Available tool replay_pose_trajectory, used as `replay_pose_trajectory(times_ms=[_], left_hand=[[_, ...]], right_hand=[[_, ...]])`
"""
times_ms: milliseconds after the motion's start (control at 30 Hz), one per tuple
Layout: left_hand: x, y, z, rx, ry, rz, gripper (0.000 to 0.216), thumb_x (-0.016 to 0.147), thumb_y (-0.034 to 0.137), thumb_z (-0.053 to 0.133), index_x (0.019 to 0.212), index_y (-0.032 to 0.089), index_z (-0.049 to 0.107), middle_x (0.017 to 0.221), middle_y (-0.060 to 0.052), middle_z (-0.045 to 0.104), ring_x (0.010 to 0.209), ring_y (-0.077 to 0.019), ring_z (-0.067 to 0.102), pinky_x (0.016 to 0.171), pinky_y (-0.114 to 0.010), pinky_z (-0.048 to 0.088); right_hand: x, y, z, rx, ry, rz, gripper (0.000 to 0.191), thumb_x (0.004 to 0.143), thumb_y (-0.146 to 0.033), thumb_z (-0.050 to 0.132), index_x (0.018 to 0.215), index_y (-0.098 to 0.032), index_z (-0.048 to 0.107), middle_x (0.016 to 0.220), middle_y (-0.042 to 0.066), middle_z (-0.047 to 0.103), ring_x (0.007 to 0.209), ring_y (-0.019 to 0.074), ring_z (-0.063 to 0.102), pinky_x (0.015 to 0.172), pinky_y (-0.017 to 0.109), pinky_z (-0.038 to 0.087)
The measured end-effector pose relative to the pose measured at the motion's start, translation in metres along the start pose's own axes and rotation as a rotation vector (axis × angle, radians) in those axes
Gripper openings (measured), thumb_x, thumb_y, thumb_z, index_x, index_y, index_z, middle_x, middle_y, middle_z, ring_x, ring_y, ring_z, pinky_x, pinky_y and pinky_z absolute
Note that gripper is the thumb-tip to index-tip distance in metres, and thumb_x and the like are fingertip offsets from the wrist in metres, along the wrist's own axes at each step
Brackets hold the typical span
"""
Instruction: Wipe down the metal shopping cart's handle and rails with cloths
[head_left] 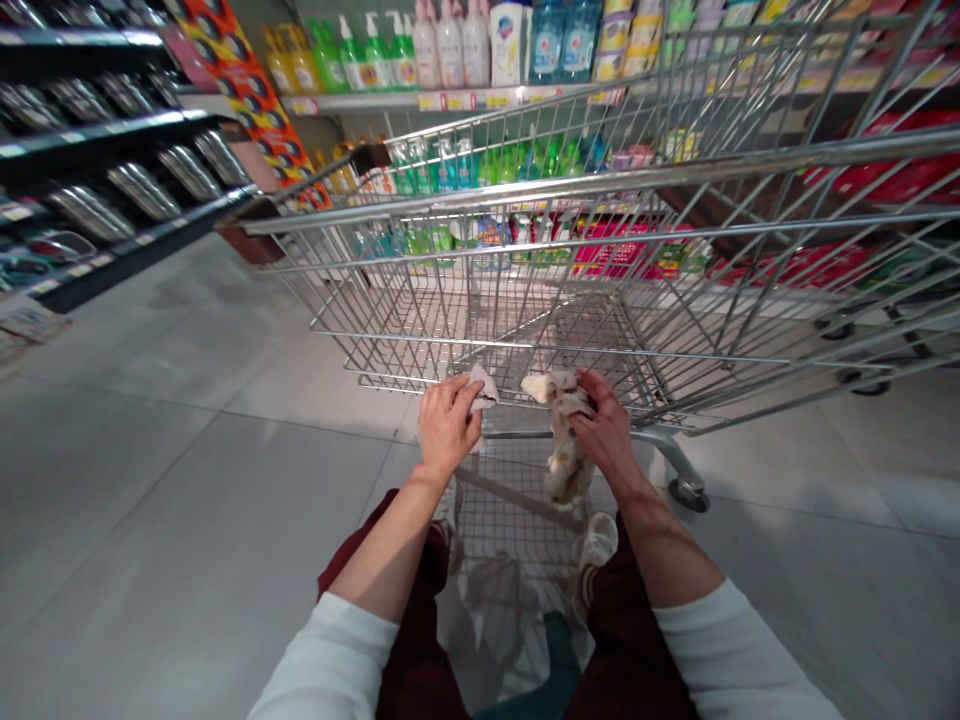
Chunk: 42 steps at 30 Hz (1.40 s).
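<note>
In front of me, near the lower side of a metal shopping cart (480,200), both of my hands are at work. My left hand (448,420) is closed on a small crumpled whitish cloth or wipe (486,388) at its fingertips, close to the bottom wires of the basket. My right hand (606,425) grips a soiled off-white rag (568,465) with brownish marks, which hangs down below the fingers. The rag's upper end lies against or just before the cart's lower edge; contact is unclear. A gap separates the two cloths.
Behind the cart, shelves hold several pump bottles (375,50) and soaps. A dark shelf unit (112,230) with metal containers stands at left. One cart caster (688,495) rests on the tiled floor (187,520). Between my legs lies a teal strip (559,650).
</note>
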<state>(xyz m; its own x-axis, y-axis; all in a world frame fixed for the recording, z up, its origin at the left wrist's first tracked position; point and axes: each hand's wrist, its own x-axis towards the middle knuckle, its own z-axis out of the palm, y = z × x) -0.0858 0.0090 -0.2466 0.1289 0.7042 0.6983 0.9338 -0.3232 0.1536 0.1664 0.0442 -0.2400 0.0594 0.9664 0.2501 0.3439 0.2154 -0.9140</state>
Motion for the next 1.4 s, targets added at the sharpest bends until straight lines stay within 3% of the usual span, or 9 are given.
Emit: replay_pose_trajectory(times_ms=[133, 233, 333, 533, 800, 1000, 1067, 1233, 1400], left_hand=[[0.018, -0.007, -0.006, 0.014, 0.307, -0.066, 0.037, 0.093, 0.03, 0.054, 0.128, 0.021, 0.063, 0.133, -0.013, 0.064, 0.128, -0.0261, 0.056, 0.109, -0.044, 0.041], [0.03, -0.01, -0.003, 0.041, 0.385, -0.136, 0.037, 0.094, 0.032, 0.055, 0.129, 0.023, 0.064, 0.141, -0.014, 0.058, 0.136, -0.0282, 0.048, 0.115, -0.047, 0.035], [0.03, -0.012, 0.004, -0.01, 0.321, -0.16, 0.037, 0.092, 0.026, 0.056, 0.128, 0.024, 0.065, 0.14, -0.014, 0.057, 0.132, -0.028, 0.051, 0.11, -0.046, 0.041], [0.009, -0.015, 0.004, -0.018, 0.015, -0.167, 0.042, 0.084, 0.013, 0.056, 0.124, 0.021, 0.066, 0.133, -0.014, 0.059, 0.124, -0.0282, 0.054, 0.103, -0.043, 0.049], [0.004, -0.013, -0.005, -0.036, -0.125, -0.206, 0.039, 0.081, 0.018, 0.06, 0.12, 0.019, 0.068, 0.122, -0.013, 0.062, 0.114, -0.0289, 0.057, 0.098, -0.042, 0.052], [0.015, -0.027, -0.019, 0.0, 0.302, -0.198, 0.037, 0.087, 0.023, 0.058, 0.123, 0.021, 0.067, 0.133, -0.014, 0.057, 0.124, -0.0271, 0.054, 0.107, -0.044, 0.045], [0.022, -0.034, -0.019, -0.005, 0.367, -0.162, 0.041, 0.088, 0.021, 0.057, 0.13, 0.021, 0.063, 0.141, -0.015, 0.052, 0.134, -0.0281, 0.048, 0.112, -0.045, 0.04], [0.024, -0.041, -0.011, -0.05, 0.23, -0.159, 0.046, 0.085, 0.014, 0.058, 0.131, 0.02, 0.06, 0.142, -0.015, 0.049, 0.136, -0.0281, 0.045, 0.114, -0.046, 0.039], [0.003, -0.035, -0.011, 0.023, -0.053, -0.239, 0.047, 0.078, 0.008, 0.06, 0.123, 0.021, 0.063, 0.132, -0.013, 0.054, 0.124, -0.0288, 0.051, 0.104, -0.043, 0.049]], right_hand=[[0.001, 0.005, -0.001, -0.044, 0.011, -0.013, 0.06, 0.065, -0.023, 0.06, 0.125, -0.025, 0.062, 0.126, 0.007, 0.069, 0.103, 0.0228, 0.069, 0.097, 0.043, 0.058], [0.001, 0.008, -0.002, -0.023, 0.008, -0.031, 0.062, 0.065, -0.022, 0.059, 0.127, -0.025, 0.061, 0.126, 0.007, 0.069, 0.106, 0.0226, 0.069, 0.096, 0.042, 0.058], [0.001, 0.008, -0.002, -0.02, 0.007, -0.032, 0.061, 0.067, -0.023, 0.06, 0.128, -0.025, 0.06, 0.125, 0.007, 0.069, 0.105, 0.0218, 0.07, 0.095, 0.04, 0.059], [0.001, 0.006, -0.001, -0.026, 0.006, -0.025, 0.06, 0.068, -0.025, 0.06, 0.128, -0.023, 0.061, 0.125, 0.009, 0.069, 0.106, 0.0242, 0.07, 0.095, 0.042, 0.059], [0.001, 0.004, -0.003, -0.04, -0.012, -0.006, 0.06, 0.07, -0.024, 0.06, 0.13, -0.024, 0.059, 0.126, 0.008, 0.068, 0.104, 0.0225, 0.069, 0.096, 0.042, 0.057], [0.003, 0.005, -0.003, -0.051, 0.023, 0.0, 0.061, 0.066, -0.027, 0.062, 0.127, -0.023, 0.06, 0.122, 0.008, 0.069, 0.101, 0.0227, 0.069, 0.093, 0.039, 0.058], [0.003, 0.008, -0.004, -0.062, 0.028, -0.001, 0.061, 0.066, -0.028, 0.061, 0.127, -0.023, 0.061, 0.123, 0.007, 0.068, 0.1, 0.0231, 0.069, 0.093, 0.04, 0.058], [0.004, 0.016, -0.006, -0.039, 0.016, -0.002, 0.063, 0.066, -0.027, 0.061, 0.129, -0.024, 0.06, 0.124, 0.008, 0.067, 0.105, 0.0254, 0.068, 0.097, 0.044, 0.056], [0.005, 0.02, -0.005, -0.026, 0.001, -0.001, 0.063, 0.067, -0.027, 0.063, 0.13, -0.025, 0.059, 0.127, 0.008, 0.067, 0.108, 0.0262, 0.068, 0.101, 0.046, 0.054]])
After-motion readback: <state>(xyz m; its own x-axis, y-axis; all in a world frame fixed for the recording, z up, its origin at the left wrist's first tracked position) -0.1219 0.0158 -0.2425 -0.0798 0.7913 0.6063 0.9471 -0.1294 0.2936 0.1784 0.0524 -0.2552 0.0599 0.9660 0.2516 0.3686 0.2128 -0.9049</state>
